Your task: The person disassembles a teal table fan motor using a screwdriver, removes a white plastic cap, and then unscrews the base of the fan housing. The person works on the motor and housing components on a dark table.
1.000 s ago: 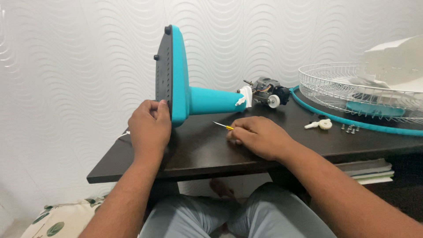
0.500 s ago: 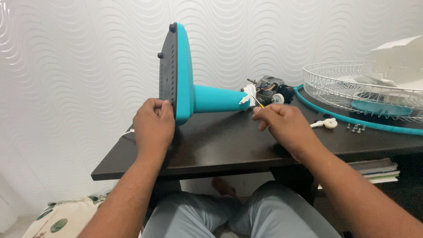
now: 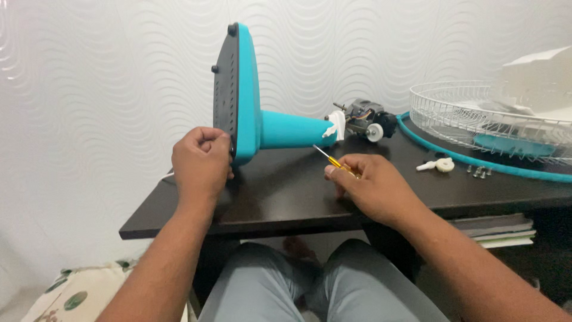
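A teal fan stand (image 3: 253,113) lies on its side on the dark table (image 3: 280,197), its round base upright with the grey underside facing left. My left hand (image 3: 201,164) grips the lower edge of that base. A bare fan motor (image 3: 363,119) sits at the far end of the stand's neck. My right hand (image 3: 369,188) rests on the table in front of the neck and holds a small yellow-handled screwdriver (image 3: 331,160), its tip pointing up and left toward the neck.
A white wire fan guard (image 3: 476,119) with a teal rim lies at the right, with a white fan part (image 3: 539,77) above it. A white knob (image 3: 438,165) and several small screws (image 3: 478,172) lie near it. Books (image 3: 497,229) sit under the table. A patterned cushion (image 3: 71,295) lies lower left.
My right hand went out to the stand's neck near the motor, then drew back toward me with the screwdriver. My left hand stayed on the base.
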